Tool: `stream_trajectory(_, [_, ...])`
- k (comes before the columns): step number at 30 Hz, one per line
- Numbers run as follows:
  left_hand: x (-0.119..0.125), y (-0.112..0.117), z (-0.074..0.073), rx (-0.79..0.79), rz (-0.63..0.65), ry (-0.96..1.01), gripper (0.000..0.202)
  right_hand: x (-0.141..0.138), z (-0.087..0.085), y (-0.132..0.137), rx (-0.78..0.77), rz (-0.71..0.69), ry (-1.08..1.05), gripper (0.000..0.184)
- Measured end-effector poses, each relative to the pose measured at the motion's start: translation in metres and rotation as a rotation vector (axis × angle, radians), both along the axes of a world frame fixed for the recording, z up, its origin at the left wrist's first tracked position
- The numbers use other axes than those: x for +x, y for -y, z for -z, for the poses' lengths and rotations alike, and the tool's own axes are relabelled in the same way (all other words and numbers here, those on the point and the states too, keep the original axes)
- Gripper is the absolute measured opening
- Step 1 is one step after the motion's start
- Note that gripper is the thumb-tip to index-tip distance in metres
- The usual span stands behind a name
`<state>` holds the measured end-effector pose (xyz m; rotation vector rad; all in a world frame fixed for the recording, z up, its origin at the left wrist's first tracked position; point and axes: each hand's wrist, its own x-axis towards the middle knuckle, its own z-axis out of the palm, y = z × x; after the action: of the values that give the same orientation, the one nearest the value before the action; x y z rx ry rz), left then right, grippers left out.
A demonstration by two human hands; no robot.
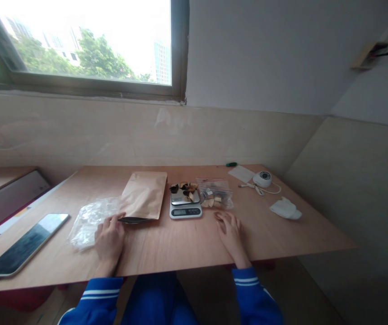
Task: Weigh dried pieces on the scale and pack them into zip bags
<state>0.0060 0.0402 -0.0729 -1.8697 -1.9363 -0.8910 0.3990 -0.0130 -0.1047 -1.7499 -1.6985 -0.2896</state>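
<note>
At the front left corner of a brown kraft paper pouch (145,195), my left hand (109,237) is closed, its fingertips on the edge of the pouch's dark, slightly parted mouth. A small digital scale (186,211) stands to the right of the pouch, with several dark and tan dried pieces (187,187) on its metal plate. Beside the scale lies a clear zip bag (221,194) with pale chunks at its open end. My right hand (230,231) rests on the table just in front of that bag, fingers curled around what looks like a small brownish piece, mostly hidden.
Crumpled clear plastic (94,221) lies beside my left hand, and a phone (26,243) with a cable is at the far left. Toward the right are a white round device (262,179) with a cord, a white card (241,174), a crumpled tissue (285,208) and a green object (231,164).
</note>
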Motion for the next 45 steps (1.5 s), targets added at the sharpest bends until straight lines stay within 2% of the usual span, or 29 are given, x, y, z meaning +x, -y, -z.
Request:
stream_trajectory(4, [0.001, -0.002, -0.005, 0.15, 0.058, 0.275, 0.033, 0.0, -0.004, 0.002, 0.009, 0.009, -0.052, 0.027])
stream_trajectory(6, [0.002, 0.0, -0.011, 0.254, 0.048, 0.366, 0.033, 0.0, -0.007, 0.003, 0.027, 0.021, -0.089, 0.027])
stream_trajectory(9, [0.009, 0.012, -0.021, 0.4, -0.01, 0.347, 0.028, -0.006, -0.017, 0.008, 0.06, -0.004, -0.155, 0.024])
stream_trajectory(11, [0.021, 0.023, -0.025, 0.459, 0.005, 0.309, 0.025, -0.021, -0.028, 0.015, 0.083, -0.07, -0.222, 0.023])
stream_trajectory(13, [0.041, 0.036, -0.028, 0.514, 0.058, 0.291, 0.026, -0.046, -0.042, 0.023, 0.071, -0.188, -0.299, 0.023])
stream_trajectory(16, [0.074, 0.051, -0.031, 0.601, 0.324, 0.238, 0.032, -0.093, -0.062, 0.032, -0.041, -0.401, -0.339, 0.021])
stream_trajectory(19, [0.092, 0.057, -0.035, 0.621, 0.474, 0.232, 0.038, -0.119, -0.07, 0.033, -0.09, -0.475, -0.293, 0.02])
stream_trajectory(22, [0.084, 0.054, -0.039, 0.643, 0.464, 0.214, 0.04, -0.105, -0.057, 0.025, -0.045, -0.333, -0.23, 0.023])
stream_trajectory(26, [0.052, 0.038, -0.043, 0.69, 0.345, 0.177, 0.035, -0.047, -0.026, 0.018, 0.015, -0.013, -0.109, 0.025])
stream_trajectory(30, [0.037, 0.017, -0.045, 0.743, 0.258, 0.111, 0.029, -0.01, -0.006, 0.021, 0.001, 0.113, -0.034, 0.027])
stream_trajectory(33, [0.04, 0.006, -0.042, 0.643, 0.245, 0.033, 0.031, -0.004, 0.001, 0.023, 0.005, 0.132, -0.024, 0.028])
stream_trajectory(36, [0.041, 0.0, -0.033, 0.337, 0.228, -0.003, 0.037, -0.001, 0.005, 0.021, 0.021, 0.106, -0.051, 0.027])
stream_trajectory(39, [0.035, -0.001, -0.021, 0.059, 0.209, 0.043, 0.046, 0.005, 0.006, 0.018, 0.006, 0.097, -0.075, 0.025])
stream_trajectory(42, [0.024, -0.001, -0.011, -0.066, 0.196, 0.104, 0.053, 0.011, 0.004, 0.017, -0.022, 0.112, -0.056, 0.025])
stream_trajectory(45, [0.015, -0.004, -0.008, -0.092, 0.197, 0.122, 0.051, 0.011, 0.002, 0.017, -0.028, 0.131, -0.038, 0.026])
